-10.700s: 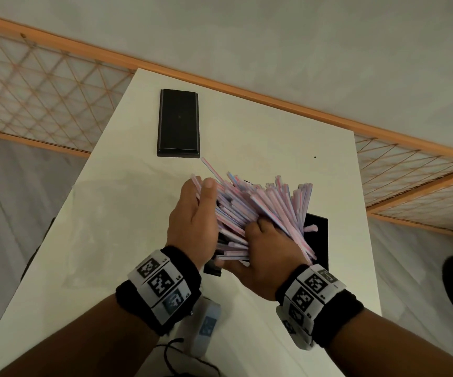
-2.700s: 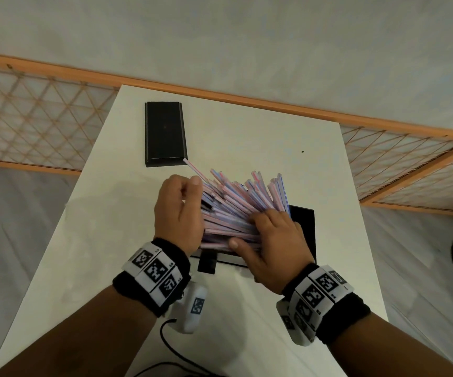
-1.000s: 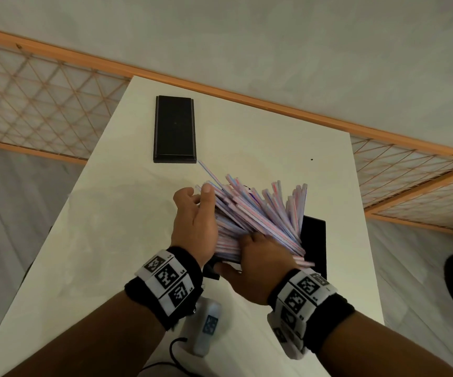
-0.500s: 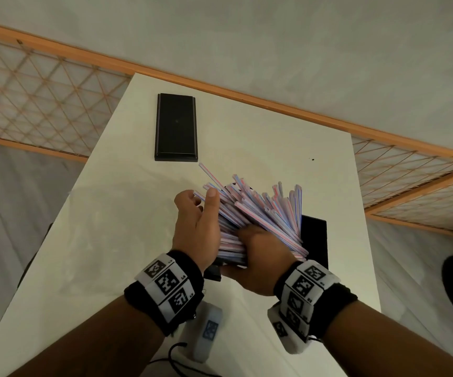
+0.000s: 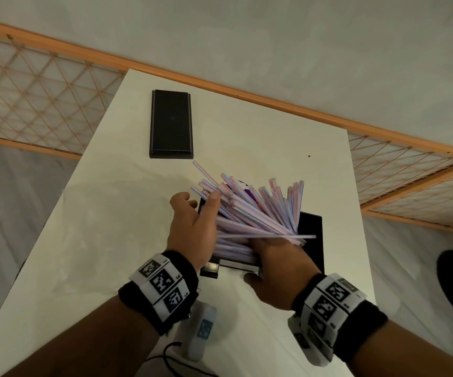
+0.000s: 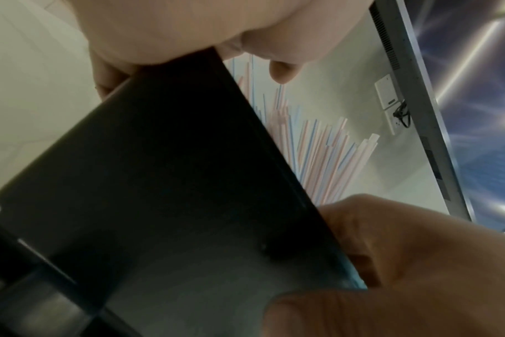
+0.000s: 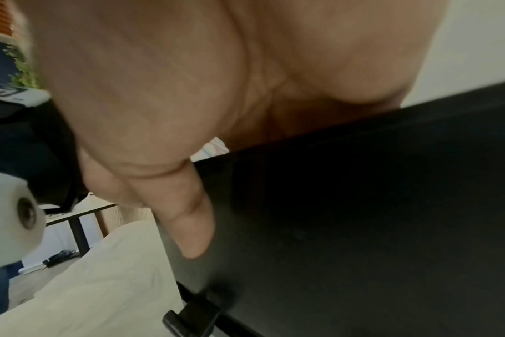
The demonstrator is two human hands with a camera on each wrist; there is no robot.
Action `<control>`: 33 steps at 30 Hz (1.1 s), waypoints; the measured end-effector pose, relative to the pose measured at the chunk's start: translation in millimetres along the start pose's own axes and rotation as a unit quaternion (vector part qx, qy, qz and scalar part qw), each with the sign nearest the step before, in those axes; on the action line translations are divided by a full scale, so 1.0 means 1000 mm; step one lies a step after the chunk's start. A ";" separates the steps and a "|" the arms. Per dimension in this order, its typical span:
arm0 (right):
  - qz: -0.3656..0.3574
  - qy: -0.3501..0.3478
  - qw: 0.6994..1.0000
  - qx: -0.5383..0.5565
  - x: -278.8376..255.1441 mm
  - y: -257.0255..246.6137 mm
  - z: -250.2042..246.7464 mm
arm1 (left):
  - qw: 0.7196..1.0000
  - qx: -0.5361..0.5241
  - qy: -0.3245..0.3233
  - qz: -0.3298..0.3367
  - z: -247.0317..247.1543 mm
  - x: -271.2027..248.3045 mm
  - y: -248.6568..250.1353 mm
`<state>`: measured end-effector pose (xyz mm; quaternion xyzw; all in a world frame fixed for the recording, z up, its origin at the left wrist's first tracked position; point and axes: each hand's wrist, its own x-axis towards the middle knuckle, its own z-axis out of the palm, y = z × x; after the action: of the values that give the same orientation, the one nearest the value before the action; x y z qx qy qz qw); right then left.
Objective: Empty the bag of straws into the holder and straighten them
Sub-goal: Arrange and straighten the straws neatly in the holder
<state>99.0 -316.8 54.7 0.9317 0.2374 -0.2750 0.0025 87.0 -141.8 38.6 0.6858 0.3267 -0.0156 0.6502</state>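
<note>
My left hand, thumb extended, presses the left flank of the straws, which fan untidily out of the black holder near the table's right edge. My right hand grips the holder's near side, thumb flat against its wall and fingers over its top among the straws. A black box lies toward the far-left corner.

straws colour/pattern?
White straws with thin pink and blue stripes; clearest in the head view.
</note>
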 end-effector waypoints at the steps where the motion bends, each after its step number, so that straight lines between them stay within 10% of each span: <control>1: 0.004 -0.008 1.000 -0.010 0.003 -0.003 0.001 | 1.000 -0.001 0.000 0.000 0.000 0.000 -0.002; 33: -0.026 -0.015 0.999 0.043 0.003 0.005 -0.023 | 0.998 0.058 -0.006 0.039 -0.001 -0.001 -0.010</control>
<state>115.2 -317.0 71.5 0.9201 0.2492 -0.2994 -0.0413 81.5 -142.0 30.5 0.7343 0.2945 -0.0136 0.6115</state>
